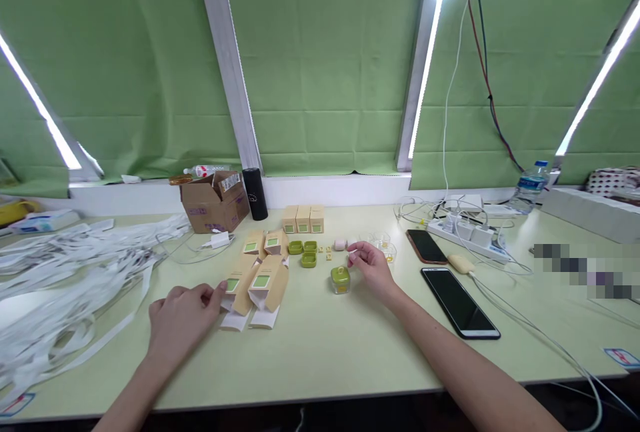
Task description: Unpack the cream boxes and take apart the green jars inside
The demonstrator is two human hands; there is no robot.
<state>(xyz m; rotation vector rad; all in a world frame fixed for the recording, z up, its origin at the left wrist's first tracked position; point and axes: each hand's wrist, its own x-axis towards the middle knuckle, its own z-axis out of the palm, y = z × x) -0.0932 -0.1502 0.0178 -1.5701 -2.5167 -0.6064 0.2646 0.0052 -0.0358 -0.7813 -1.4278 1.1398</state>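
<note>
My left hand (187, 319) has curled fingers, with the thumb and forefinger at the left edge of a small tan box (237, 285). Beside that box lies another tan box (270, 282), its white flap folded out. My right hand (373, 269) is closed in a pinch; whatever is between the fingertips is too small to make out. Just left of it stands a small glass jar with a green lid (341, 279). A pinkish roll (341, 244) lies by the fingertips. Green square lids (309, 259) and tiny yellow pieces (329, 257) sit further left.
Several closed tan boxes (303, 219) stand at the back. Clear glass jars (389, 253) are partly behind my right hand. Two phones (460, 303), a power strip (470, 239) and cables lie right. White straps (90, 305), a cardboard box (215, 205) and a black bottle (255, 194) are left.
</note>
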